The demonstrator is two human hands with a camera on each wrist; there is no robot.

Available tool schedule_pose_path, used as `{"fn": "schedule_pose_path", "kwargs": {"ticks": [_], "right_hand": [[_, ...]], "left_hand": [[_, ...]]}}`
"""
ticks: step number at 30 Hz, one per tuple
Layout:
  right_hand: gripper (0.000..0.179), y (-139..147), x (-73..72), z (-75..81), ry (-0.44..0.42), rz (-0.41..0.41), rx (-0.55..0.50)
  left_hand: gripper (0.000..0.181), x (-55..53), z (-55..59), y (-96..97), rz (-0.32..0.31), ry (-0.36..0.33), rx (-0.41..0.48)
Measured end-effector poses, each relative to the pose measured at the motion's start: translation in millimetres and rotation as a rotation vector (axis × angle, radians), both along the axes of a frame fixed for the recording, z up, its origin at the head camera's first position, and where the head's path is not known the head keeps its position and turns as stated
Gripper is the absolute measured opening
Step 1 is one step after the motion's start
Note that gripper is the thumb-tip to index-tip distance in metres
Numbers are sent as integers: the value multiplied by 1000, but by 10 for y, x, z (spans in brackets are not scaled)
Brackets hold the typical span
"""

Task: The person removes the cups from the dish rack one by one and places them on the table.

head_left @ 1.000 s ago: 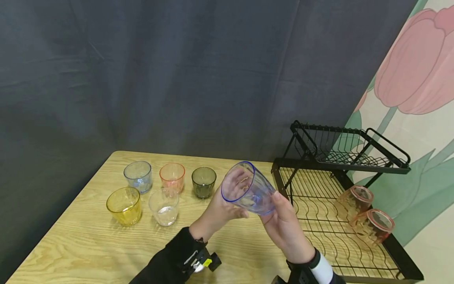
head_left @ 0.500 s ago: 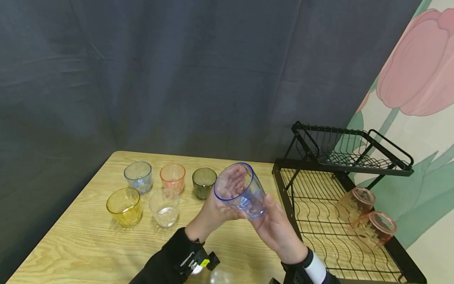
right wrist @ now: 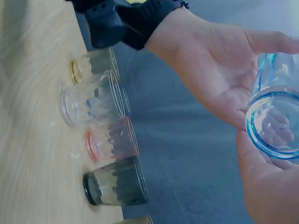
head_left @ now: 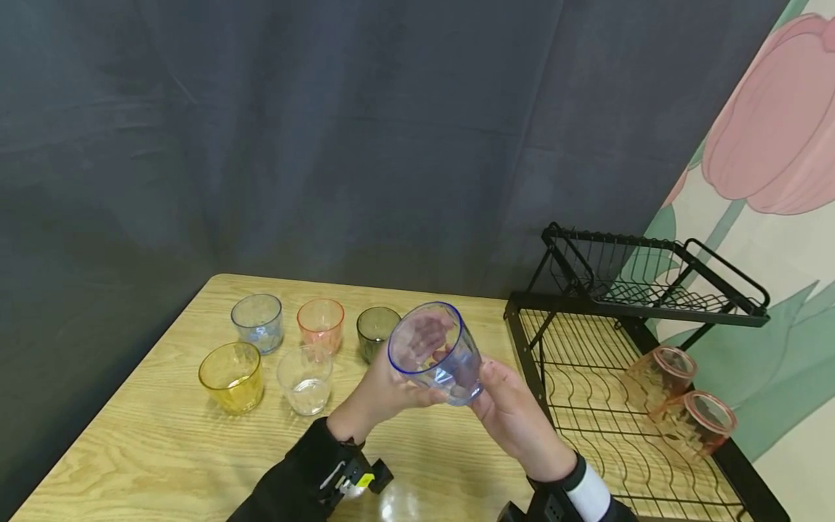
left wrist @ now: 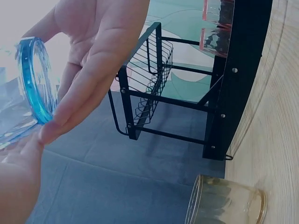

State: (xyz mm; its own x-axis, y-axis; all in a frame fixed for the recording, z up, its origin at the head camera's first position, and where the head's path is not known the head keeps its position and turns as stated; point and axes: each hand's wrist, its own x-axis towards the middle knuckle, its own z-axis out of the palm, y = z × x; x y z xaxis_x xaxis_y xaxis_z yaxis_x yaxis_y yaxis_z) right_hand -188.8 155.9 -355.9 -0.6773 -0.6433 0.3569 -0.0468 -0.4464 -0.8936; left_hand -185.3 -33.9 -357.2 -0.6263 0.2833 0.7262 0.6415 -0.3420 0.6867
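Observation:
A clear drinking glass with a blue rim [head_left: 453, 373] is held above the table, its mouth tilted up and to the left. My right hand [head_left: 522, 424] grips it near the base, with the thumb along the side. Around the opposite side, toward the rim, my left hand [head_left: 385, 384] holds it; its fingers show through the wall and its thumb lies low at the front. In the left wrist view the thick base [left wrist: 35, 84] faces the right fingertips. The right wrist view shows the glass [right wrist: 273, 128] between both hands.
Left of the hands stand a blue glass [head_left: 257, 326], a pink glass [head_left: 321, 330], a dark green glass [head_left: 375, 330], a yellow glass [head_left: 231, 380] and a clear glass [head_left: 305, 384]. A black two-tier dish rack [head_left: 541, 312] at right bears two upside-down pinkish glasses [head_left: 694, 428].
The blue-rimmed glass has shifted slightly left and tipped more upright, the right hand moving with it. The left hand has closed in, its thumb now at the glass.

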Motion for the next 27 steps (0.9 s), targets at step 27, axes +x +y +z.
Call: {"fn": "schedule_pose_path", "kwargs": {"ticks": [27], "right_hand": [[56, 1123, -180, 275, 307, -648, 878]], "left_hand": [[89, -103, -702, -752, 351, -399, -451]]}}
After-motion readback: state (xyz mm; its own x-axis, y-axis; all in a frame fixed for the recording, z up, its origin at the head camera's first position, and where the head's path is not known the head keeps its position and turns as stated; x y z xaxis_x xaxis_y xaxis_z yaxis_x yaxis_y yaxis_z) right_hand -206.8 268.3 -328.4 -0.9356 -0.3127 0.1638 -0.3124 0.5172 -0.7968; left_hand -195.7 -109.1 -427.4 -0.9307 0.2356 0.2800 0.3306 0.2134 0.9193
